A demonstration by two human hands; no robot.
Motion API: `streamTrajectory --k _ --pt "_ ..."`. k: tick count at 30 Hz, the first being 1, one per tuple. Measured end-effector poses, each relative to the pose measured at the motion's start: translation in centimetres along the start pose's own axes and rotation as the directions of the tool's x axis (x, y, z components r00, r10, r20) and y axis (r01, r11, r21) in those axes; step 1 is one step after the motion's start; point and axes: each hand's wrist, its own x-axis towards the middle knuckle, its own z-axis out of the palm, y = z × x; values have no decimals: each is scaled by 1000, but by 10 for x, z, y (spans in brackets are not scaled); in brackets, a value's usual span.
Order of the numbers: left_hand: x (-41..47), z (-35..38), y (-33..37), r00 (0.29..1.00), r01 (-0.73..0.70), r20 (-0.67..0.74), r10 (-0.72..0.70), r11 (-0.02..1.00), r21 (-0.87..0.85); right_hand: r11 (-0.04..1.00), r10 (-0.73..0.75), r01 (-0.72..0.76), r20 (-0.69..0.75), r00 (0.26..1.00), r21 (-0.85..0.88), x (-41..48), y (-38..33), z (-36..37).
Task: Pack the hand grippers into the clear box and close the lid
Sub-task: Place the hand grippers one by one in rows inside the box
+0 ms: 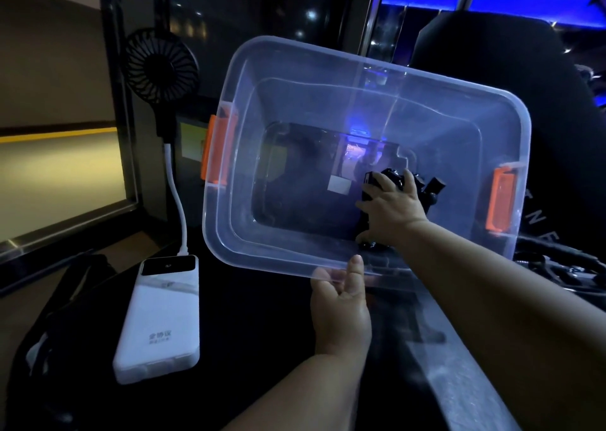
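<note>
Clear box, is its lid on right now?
No, the clear box is open on top and the right hand reaches inside it, holding a black hand gripper.

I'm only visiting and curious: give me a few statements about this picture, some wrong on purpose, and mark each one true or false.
1. The right hand is inside the clear box, gripping the black hand grippers. True.
2. The lid is closed on the box. False: the box is open, with no lid on it.
3. The left hand holds the box by its near rim. True.
4. The latches at the ends of the box are green. False: they are orange.
5. The white power bank lies inside the box. False: it lies on the dark surface outside, to the left of the box.
</note>
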Motion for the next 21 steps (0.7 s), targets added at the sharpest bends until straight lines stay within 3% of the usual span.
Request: streamTrajectory --k 16,21 --pt "-2 -2 3 1000 -4 -14 4 1000 8 996 19 -11 95 995 -86 4 -7 -3" --pt "1 -1 5 1000 -25 -12 25 1000 -1 987 -64 72 58 996 -143 2 0 -10"
